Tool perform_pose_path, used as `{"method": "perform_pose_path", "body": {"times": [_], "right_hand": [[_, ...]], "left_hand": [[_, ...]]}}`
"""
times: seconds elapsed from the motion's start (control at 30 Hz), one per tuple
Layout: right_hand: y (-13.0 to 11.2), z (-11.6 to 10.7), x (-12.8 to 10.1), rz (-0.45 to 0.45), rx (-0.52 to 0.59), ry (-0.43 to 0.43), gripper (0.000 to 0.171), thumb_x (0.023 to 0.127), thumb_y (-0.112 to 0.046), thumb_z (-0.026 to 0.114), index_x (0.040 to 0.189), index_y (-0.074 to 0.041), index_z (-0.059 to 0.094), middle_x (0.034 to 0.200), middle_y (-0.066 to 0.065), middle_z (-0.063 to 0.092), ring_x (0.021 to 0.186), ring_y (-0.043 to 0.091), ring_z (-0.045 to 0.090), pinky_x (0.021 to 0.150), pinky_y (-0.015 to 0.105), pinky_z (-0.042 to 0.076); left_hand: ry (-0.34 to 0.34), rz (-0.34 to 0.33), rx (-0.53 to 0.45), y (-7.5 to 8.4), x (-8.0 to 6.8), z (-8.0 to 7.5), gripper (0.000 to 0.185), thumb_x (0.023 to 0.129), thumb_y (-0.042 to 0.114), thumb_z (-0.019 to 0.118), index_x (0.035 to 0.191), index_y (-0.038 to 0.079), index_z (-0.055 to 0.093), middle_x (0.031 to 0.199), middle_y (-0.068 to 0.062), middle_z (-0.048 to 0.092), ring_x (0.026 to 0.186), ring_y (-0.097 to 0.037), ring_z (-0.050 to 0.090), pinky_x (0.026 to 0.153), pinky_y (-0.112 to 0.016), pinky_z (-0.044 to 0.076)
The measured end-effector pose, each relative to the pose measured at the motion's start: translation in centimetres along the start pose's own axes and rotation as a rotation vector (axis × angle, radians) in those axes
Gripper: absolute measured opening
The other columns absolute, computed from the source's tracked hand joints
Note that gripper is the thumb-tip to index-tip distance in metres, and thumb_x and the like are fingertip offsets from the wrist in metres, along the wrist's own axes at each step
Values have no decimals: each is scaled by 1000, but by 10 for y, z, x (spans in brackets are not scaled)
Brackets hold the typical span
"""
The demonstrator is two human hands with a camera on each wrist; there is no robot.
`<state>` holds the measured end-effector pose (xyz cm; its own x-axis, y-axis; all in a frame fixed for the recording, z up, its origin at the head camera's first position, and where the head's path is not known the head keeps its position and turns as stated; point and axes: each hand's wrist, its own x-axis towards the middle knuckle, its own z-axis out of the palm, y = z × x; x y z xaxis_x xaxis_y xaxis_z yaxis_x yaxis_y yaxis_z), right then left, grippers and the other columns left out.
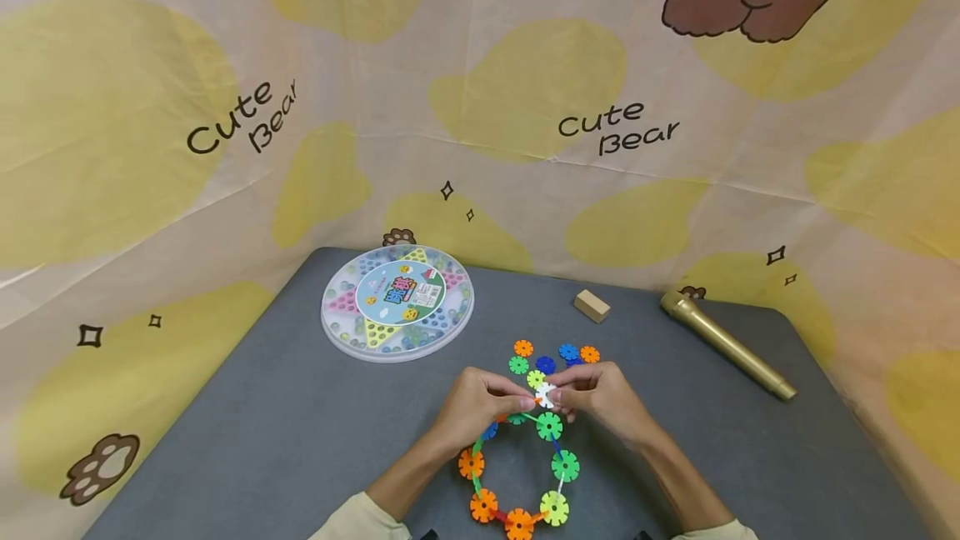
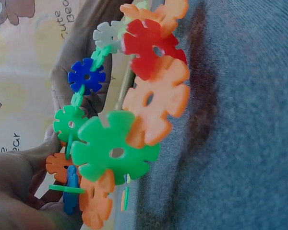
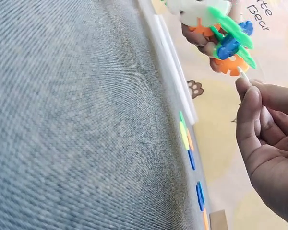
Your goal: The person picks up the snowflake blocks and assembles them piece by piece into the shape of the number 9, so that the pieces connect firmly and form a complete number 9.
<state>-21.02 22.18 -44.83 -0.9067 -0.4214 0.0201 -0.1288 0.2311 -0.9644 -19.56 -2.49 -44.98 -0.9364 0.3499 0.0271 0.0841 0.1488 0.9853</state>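
Note:
My left hand (image 1: 480, 407) pinches an orange notched snowflake disc (image 2: 57, 165) at the far side of a ring of joined discs. The thumb and fingertips of my right hand (image 1: 603, 398) pinch a white snowflake disc (image 1: 546, 395). In the right wrist view, the white disc's edge touches the orange disc (image 3: 230, 64); how deep the notches sit is too small to tell. The ring shows green (image 1: 566, 466), yellow-green (image 1: 554, 508), orange (image 1: 483, 505) and blue discs, linked by discs standing on edge. Its far side is partly hidden by my left hand.
Several loose discs, among them an orange one (image 1: 522, 347) and a blue one (image 1: 568, 352), lie just beyond my hands. A round marble board game (image 1: 450, 327) lies back left. A wooden block (image 1: 592, 306) and a gold microphone (image 1: 727, 344) lie back right on the grey table (image 1: 300, 440).

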Motion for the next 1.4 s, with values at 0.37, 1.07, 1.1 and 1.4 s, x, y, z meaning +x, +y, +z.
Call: {"method": "perform_pose_path", "body": {"times": [0.37,1.07,1.1,1.4], "right_hand": [[1,0,2,-26,20,-9,27,98,-5,73,119,13,74,95,26,76,71,13,69,69,30,63],[-6,-1,4,81,-8,42,29,102,-14,70,122,6,75,105,17,77,81,16,70,77,31,61],[-6,-1,5,83,-8,41,28,102,-14,70,121,6,75,103,16,77,79,16,68,75,31,60],[-3,2,9,95,28,10,29,101,-17,73,121,4,73,94,8,77,76,17,67,74,33,61]], "left_hand": [[-7,11,26,2,0,0,13,92,21,85,91,8,86,86,-4,81,74,-12,65,64,-23,51],[12,-41,-80,6,3,8,31,96,29,79,115,6,77,101,-7,80,89,-15,74,75,-28,56],[18,-36,-70,6,3,8,31,97,30,78,117,6,77,102,-7,80,91,-15,74,76,-28,56],[34,4,-51,2,6,9,24,102,20,72,118,4,78,109,-9,79,95,-17,75,80,-24,59]]}}
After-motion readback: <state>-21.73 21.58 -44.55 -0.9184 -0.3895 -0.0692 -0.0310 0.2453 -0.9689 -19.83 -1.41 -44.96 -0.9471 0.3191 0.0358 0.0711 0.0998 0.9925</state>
